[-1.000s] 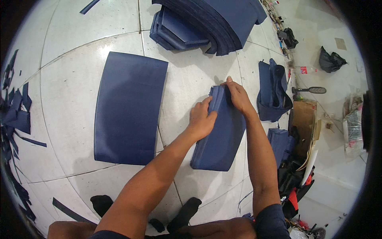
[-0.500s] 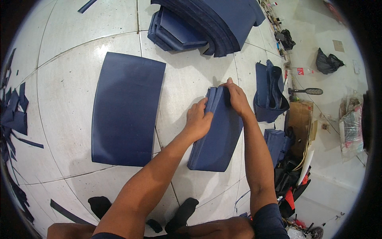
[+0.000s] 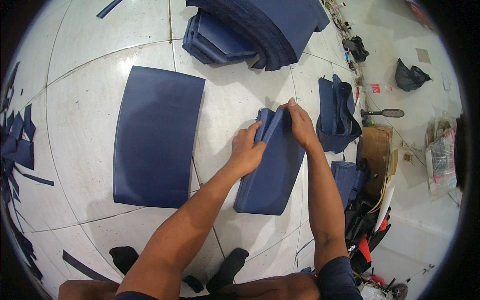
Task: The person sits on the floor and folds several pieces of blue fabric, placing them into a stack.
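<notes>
On the white tiled floor [image 3: 220, 95], seen from the head camera, a person's right hand [image 3: 303, 129] grips the upper layers of a stack of navy sheets [image 3: 267, 187] at the far end, where a gap parts them from those below. The left hand [image 3: 247, 151] touches the left edge, thumb apart from fingers; whether it pinches, I cannot tell. The stack lies right of a flat navy panel [image 3: 159, 137], near a black-socked foot [image 3: 229, 269].

Both hands [image 3: 247, 150] [image 3: 303, 131] hold a blue stack [image 3: 272, 177]; a sheet [image 3: 159, 137] lies further left.
</notes>
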{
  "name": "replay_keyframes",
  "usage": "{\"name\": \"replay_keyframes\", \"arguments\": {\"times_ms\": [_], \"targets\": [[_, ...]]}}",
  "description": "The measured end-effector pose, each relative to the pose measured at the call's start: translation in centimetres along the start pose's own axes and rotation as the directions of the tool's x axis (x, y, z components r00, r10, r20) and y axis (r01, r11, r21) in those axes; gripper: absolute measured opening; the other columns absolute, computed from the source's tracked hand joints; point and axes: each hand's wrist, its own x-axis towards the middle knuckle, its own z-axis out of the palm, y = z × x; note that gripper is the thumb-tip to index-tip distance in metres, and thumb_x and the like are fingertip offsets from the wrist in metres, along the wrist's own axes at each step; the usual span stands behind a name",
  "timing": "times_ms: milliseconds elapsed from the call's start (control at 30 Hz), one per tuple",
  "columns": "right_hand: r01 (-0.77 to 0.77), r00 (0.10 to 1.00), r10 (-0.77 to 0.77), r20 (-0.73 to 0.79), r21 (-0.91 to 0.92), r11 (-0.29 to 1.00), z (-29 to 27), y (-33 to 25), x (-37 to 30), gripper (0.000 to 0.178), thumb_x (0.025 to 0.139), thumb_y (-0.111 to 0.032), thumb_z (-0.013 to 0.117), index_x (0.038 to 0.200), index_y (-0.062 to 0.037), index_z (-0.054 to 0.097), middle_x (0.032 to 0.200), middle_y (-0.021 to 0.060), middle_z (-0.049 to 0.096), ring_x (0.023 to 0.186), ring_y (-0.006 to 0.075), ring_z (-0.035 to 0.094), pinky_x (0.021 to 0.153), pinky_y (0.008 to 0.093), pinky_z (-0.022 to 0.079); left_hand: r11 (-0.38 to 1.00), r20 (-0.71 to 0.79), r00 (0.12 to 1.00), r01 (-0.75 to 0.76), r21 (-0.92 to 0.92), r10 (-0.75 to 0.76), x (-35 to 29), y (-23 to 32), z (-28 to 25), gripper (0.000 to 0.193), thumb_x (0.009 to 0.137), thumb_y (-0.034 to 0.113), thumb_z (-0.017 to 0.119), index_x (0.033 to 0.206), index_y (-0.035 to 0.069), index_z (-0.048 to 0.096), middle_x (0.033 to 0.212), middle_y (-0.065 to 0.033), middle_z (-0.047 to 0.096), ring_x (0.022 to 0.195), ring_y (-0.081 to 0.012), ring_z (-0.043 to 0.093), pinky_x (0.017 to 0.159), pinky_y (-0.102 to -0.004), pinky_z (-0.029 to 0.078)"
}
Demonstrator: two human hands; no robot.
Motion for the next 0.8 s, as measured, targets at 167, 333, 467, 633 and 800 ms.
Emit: {"name": "replay_keyframes", "arguments": {"times_ms": [167, 333, 467, 633, 800], "targets": [[-0.019, 1.000, 0.019, -0.022, -0.004, 1.000, -0.3, -0.3, -0.8, 0.062, 0.105, -0.053, 0.036, 0.110, 0.0005, 0.067, 0.105, 0.0162, 0.067, 0.104, 0.0253, 0.060, 0.097, 0.0346, 0.042, 0.999, 0.026, 0.999, -0.030, 0.018, 0.030, -0.3, 0.3, -0.3, 0.061, 0.086, 0.021, 0.056, 0.145, 0.012, 0.047, 0.129, -0.0238, 0.049, 0.121, -0.0380, 0.047, 0.106, -0.0464, 0.037], [-0.006, 0.999, 0.006, -0.036, 0.004, 1.000, -0.3, -0.4, -1.2, 0.061, 0.105, -0.053, 0.037, 0.110, 0.0003, 0.066, 0.103, 0.0162, 0.067, 0.102, 0.0252, 0.060, 0.095, 0.0351, 0.043, 0.998, 0.025, 0.999, -0.049, 0.042, 0.048, -0.6, 0.6, -0.2, 0.059, 0.084, 0.023, 0.060, 0.141, 0.010, 0.052, 0.127, -0.0235, 0.049, 0.119, -0.0378, 0.047, 0.106, -0.0463, 0.037], [0.042, 0.999, -0.043, -0.031, -0.024, 0.999, 0.5, -0.3, -1.1, 0.062, 0.105, -0.053, 0.037, 0.113, 0.0019, 0.065, 0.107, 0.0205, 0.067, 0.104, 0.0290, 0.061, 0.096, 0.0376, 0.044, 0.992, 0.016, 0.995, -0.100, 0.077, 0.099, -0.6, -0.2, 0.1, 0.059, 0.082, 0.023, 0.065, 0.138, 0.008, 0.056, 0.129, -0.0236, 0.049, 0.120, -0.0378, 0.046, 0.107, -0.0459, 0.037], [0.047, 0.998, -0.051, -0.035, -0.105, 0.993, 1.3, 0.3, -0.5, 0.066, 0.104, -0.052, 0.038, 0.124, 0.0062, 0.061, 0.122, 0.0293, 0.062, 0.117, 0.0384, 0.059, 0.102, 0.0409, 0.043, 0.992, 0.027, 0.995, -0.101, 0.081, 0.099, -0.9, 0.1, 0.2, 0.060, 0.083, 0.024, 0.067, 0.139, 0.008, 0.055, 0.129, -0.0229, 0.049, 0.123, -0.0379, 0.044, 0.109, -0.0464, 0.035], [0.005, 1.000, -0.007, -0.013, -0.119, 0.993, 1.8, 0.4, -0.2, 0.066, 0.104, -0.052, 0.038, 0.127, 0.0051, 0.062, 0.129, 0.0288, 0.060, 0.124, 0.0390, 0.057, 0.106, 0.0400, 0.041, 0.992, 0.033, 0.998, -0.060, 0.115, 0.057, -0.9, 0.3, 0.3, 0.061, 0.084, 0.027, 0.069, 0.140, 0.008, 0.054, 0.129, -0.0227, 0.049, 0.124, -0.0388, 0.043, 0.110, -0.0469, 0.033]]}}
